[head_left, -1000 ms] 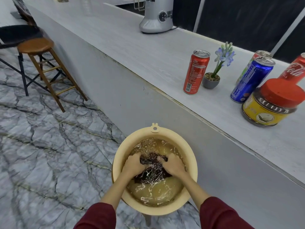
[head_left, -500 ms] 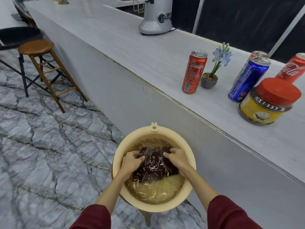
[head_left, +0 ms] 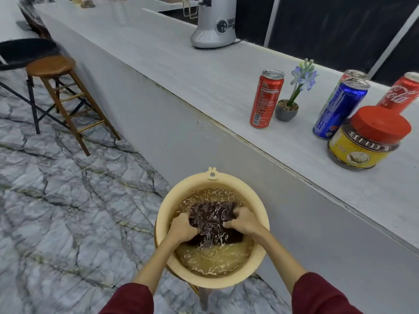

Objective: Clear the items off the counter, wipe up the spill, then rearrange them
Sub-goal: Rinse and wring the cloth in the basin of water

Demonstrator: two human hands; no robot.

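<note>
Both grips are clamped on a dark cloth [head_left: 212,219] in a beige basin [head_left: 260,257] at 6 o'clock: left hand [head_left: 182,227] on its left edge, right hand [head_left: 243,220] on its right. Rippling brownish water blurs the cloth's outline and hides its lower part. At 2 o'clock on the tabletop [head_left: 181,62] stand a red can [head_left: 266,98], a small flower pot [head_left: 286,109], a blue can [head_left: 340,108] and a red-lidded jar [head_left: 365,141]. Another can behind the blue one is mostly hidden; a cola can [head_left: 402,94] is cut off at the frame's right edge.
</note>
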